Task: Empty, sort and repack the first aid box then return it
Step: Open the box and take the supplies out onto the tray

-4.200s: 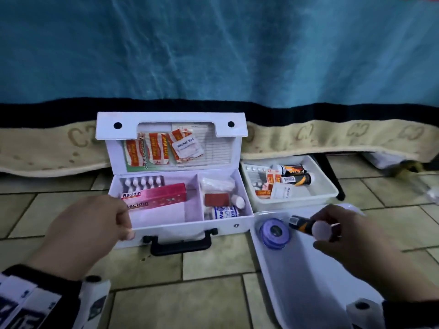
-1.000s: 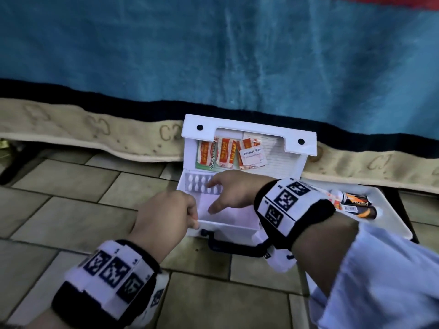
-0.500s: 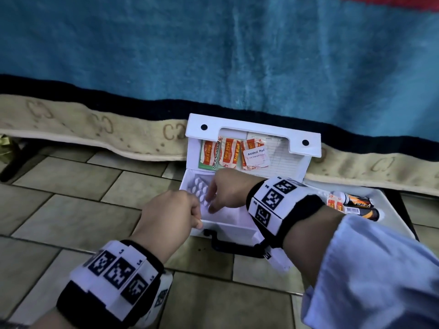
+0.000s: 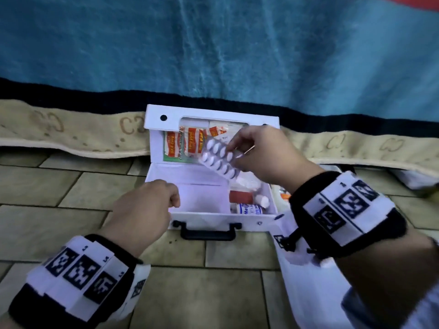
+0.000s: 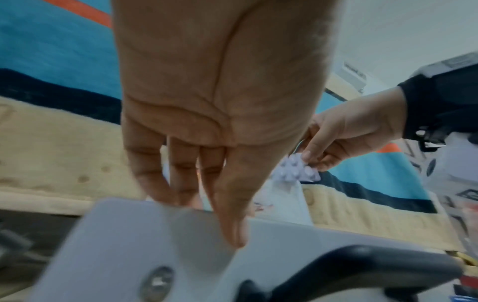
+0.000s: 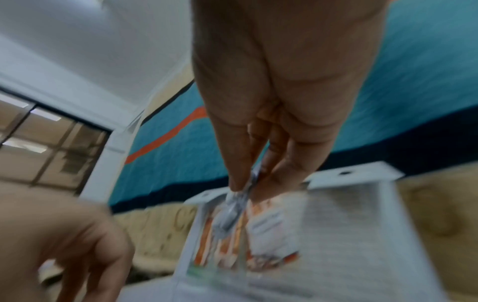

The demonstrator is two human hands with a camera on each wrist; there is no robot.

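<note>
The white first aid box [image 4: 202, 216] stands open on the floor, lid up, with plasters [image 4: 190, 143] tucked in the lid. My right hand [image 4: 234, 150] pinches a blister pack of white pills [image 4: 219, 160] by its end and holds it tilted above the box. The right wrist view shows the pack [image 6: 232, 206] edge-on between thumb and fingers. My left hand [image 4: 171, 198] grips the box's front left rim, fingers over the wall and thumb [image 5: 232, 235] outside. The left compartment looks bare. The right one holds a red-brown item [image 4: 240, 197], a white roll [image 4: 261, 200] and a blue-labelled bottle [image 4: 249, 208].
A black carry handle [image 4: 206, 233] hangs on the box's front. A white tray [image 4: 308, 281] lies on the tiled floor [image 4: 71, 186] under my right forearm. A blue blanket [image 4: 213, 55] with a beige border hangs right behind the box.
My right hand has come up out of the left compartment with the blister pack in it. The pink carton seen earlier is no longer in the box. My left hand stays on the rim.
</note>
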